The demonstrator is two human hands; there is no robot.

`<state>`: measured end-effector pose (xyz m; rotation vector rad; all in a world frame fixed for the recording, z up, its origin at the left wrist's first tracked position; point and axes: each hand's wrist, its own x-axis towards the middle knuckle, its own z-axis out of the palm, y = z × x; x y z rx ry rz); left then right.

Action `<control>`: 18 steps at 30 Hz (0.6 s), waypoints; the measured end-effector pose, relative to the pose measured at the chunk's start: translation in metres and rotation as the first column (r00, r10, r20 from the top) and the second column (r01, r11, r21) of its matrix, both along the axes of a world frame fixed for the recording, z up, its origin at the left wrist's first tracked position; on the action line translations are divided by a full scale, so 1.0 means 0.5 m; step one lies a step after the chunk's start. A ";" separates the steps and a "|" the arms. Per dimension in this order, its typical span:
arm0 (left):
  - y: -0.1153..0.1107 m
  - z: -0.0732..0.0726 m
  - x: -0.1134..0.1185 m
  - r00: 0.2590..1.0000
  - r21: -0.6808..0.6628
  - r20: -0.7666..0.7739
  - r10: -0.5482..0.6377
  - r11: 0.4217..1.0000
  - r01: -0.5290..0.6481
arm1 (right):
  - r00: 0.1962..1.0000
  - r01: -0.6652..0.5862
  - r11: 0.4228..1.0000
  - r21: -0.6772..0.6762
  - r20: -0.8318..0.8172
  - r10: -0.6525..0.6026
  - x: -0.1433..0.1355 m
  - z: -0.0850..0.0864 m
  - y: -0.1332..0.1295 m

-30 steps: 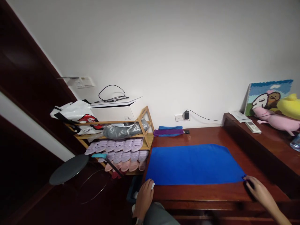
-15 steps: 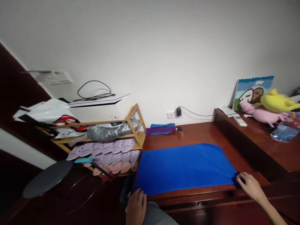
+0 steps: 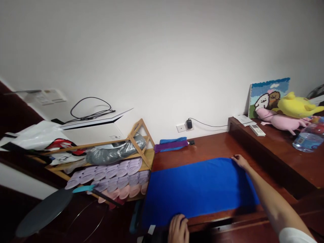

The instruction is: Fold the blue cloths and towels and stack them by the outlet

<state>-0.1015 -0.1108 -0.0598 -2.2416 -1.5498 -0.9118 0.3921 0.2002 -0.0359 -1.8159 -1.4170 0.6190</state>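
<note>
A blue cloth (image 3: 199, 189) lies spread flat over the brown wooden desk (image 3: 210, 145). My right hand (image 3: 240, 162) reaches across to the cloth's far right corner, its fingers pinched at the edge. At the front edge of the cloth is my left hand (image 3: 178, 228), fingers bent and close together; what they hold, if anything, is hidden. A small white tag (image 3: 151, 230) shows at the cloth's near left corner. Folded purple (image 3: 172, 146) and blue cloths lie at the back of the desk by the wall.
On the left, a wooden rack (image 3: 149, 157) holds lilac and pink slippers, with a white box (image 3: 95, 130) on top. A raised shelf at right bears a remote (image 3: 257, 130), plush toys, a picture and a plastic bottle (image 3: 307, 140). A round dark seat (image 3: 44, 212) stands lower left.
My right hand has moved from the cloth's near right corner to its far right corner. My left hand has shifted right along the front edge. The view has shifted slightly.
</note>
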 end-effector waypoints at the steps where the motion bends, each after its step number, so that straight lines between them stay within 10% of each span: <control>1: -0.002 -0.014 0.027 0.999 -0.005 0.018 -0.038 0.999 0.038 | 0.999 -0.037 0.999 0.004 -0.024 0.037 -0.010 -0.002 0.009; 7: 0.027 -0.061 0.219 0.966 -0.063 0.110 -0.235 0.968 0.243 | 0.974 -0.178 0.982 0.066 -0.133 0.186 -0.012 -0.008 0.024; 14: 0.138 0.021 0.475 0.854 -0.323 0.064 -0.516 0.799 0.507 | 0.983 -0.114 0.993 0.019 -0.145 0.115 0.017 -0.050 0.009; 18: 0.185 0.020 0.604 0.827 -0.338 0.065 -0.558 0.768 0.545 | 0.990 -0.074 0.997 -0.031 -0.127 0.069 0.018 -0.078 0.019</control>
